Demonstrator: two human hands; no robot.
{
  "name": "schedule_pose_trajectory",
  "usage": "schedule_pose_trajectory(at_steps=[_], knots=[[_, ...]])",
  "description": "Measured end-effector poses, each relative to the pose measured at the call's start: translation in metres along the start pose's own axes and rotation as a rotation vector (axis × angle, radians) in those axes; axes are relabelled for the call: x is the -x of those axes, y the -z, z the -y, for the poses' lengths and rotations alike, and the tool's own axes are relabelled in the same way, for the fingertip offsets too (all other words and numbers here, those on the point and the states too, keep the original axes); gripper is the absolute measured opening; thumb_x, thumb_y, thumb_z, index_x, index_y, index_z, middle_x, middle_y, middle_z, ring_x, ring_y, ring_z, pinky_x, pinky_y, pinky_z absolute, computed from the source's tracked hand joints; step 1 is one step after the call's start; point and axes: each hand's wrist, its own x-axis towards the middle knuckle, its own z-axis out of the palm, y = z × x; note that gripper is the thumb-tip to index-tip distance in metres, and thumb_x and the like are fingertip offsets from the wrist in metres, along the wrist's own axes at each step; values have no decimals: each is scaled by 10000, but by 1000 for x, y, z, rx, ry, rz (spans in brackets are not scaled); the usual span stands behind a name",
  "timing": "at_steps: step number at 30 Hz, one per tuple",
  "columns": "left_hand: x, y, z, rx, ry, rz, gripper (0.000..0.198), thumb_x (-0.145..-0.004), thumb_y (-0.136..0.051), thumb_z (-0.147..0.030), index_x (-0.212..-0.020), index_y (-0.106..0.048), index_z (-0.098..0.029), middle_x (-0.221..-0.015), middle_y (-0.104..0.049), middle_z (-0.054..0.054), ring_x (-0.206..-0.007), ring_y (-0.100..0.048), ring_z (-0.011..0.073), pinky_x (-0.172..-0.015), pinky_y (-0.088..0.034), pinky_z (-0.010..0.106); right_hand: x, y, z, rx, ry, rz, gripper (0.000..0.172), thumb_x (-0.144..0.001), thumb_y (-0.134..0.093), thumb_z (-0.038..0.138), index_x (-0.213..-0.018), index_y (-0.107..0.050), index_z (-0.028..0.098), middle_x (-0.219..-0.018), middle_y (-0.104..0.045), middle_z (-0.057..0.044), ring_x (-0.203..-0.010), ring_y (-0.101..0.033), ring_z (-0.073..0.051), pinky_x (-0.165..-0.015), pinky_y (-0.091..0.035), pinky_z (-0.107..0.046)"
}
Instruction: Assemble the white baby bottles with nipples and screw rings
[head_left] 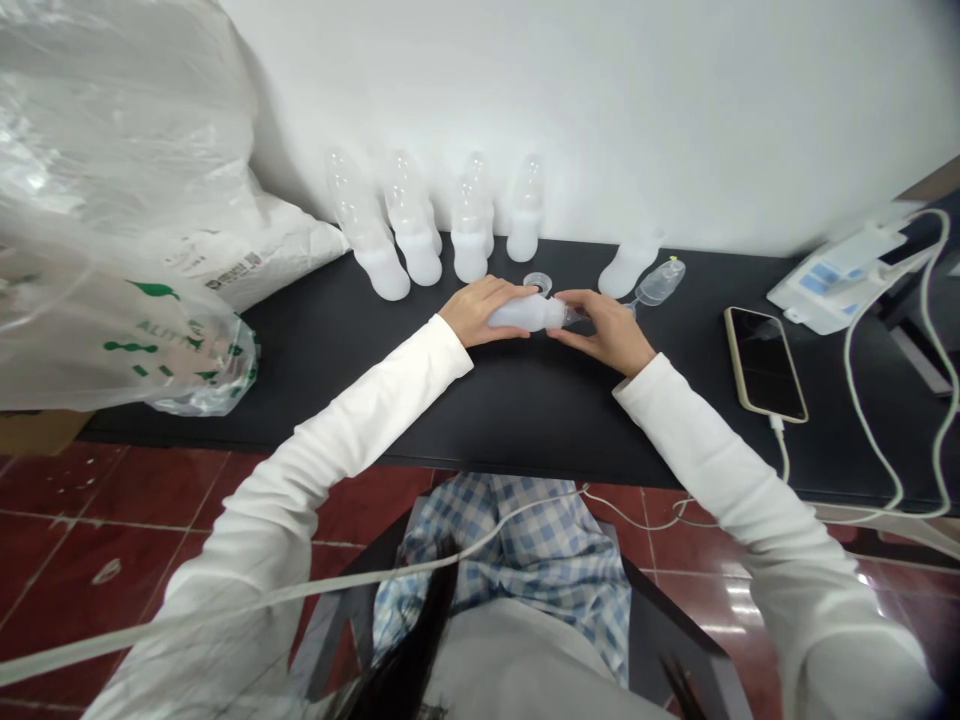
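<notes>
My left hand [480, 312] is wrapped round a small frosted white bottle [525, 314], which lies on its side above the black table with its neck to the right. At that neck my right hand [609, 335] pinches a clear plastic piece [576, 315], partly hidden by the fingers. Just behind the bottle rests a clear ring [537, 282]. To the right of my right hand is a clear rounded part [661, 281] with a yellow tip. Behind that hand stands another frosted bottle [624, 268] without a visible clear top.
Several frosted bottles with clear domed tops [471, 250] stand along the wall. Large plastic bags [150, 320] crowd the left side. A phone [765, 362] on a charging cable and a white-and-blue box [836, 280] lie at the right. A pale cable [337, 585] crosses below my arms.
</notes>
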Motion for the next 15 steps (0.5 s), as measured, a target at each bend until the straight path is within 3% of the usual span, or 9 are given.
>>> schedule_pose_trajectory(at_steps=[7,15], knots=[[0,-2,1,-63,-112,-32,418,-1003,-540,-441,-1404,-599,-338,-1309,-708,77,-1238,-633,236,-1092,-484,449,-3,-6,19,-312,-263,-4,579,-899,-465,782,-776,-551,222,-595,-529,31,-553,-448,-118,-585,-376,-283],[-3,-6,-10,-43,20,-67,387,-1021,-483,-231,-1325,-628,-423,-1311,-711,19,-1271,-631,211,-1188,-444,532,-8,-12,23,-604,-437,37,723,-782,-445,921,-631,-440,214,-551,-396,43,-510,-335,-85,-514,-291,-274]])
